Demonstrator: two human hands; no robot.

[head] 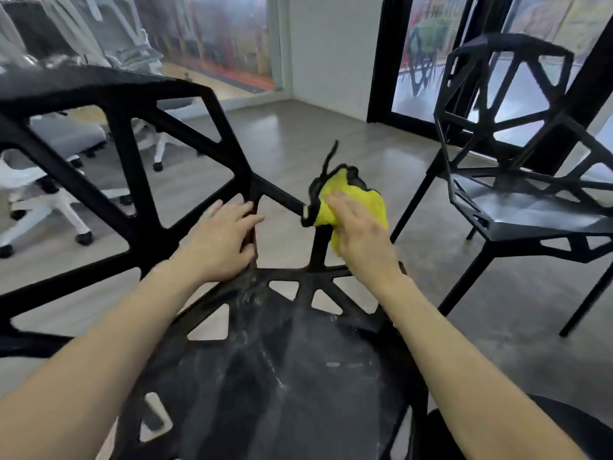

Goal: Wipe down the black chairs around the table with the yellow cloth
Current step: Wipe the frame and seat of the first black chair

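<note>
Here, yellow cloth (pixel 351 207) under right hand (pixel 361 237), seemingly against black chair (pixel 139 180).

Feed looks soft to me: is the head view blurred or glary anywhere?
Head view: wide-angle bending at the edges; near chair smeared by motion blur; glare on the windows; hands, left and right, and yellow cloth reasonably sharp.

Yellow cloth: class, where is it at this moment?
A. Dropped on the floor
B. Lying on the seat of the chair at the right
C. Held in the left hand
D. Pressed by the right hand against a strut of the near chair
D: the right hand presses the yellow cloth onto a strut of the near black chair, while the left hand steadies the frame.
</note>
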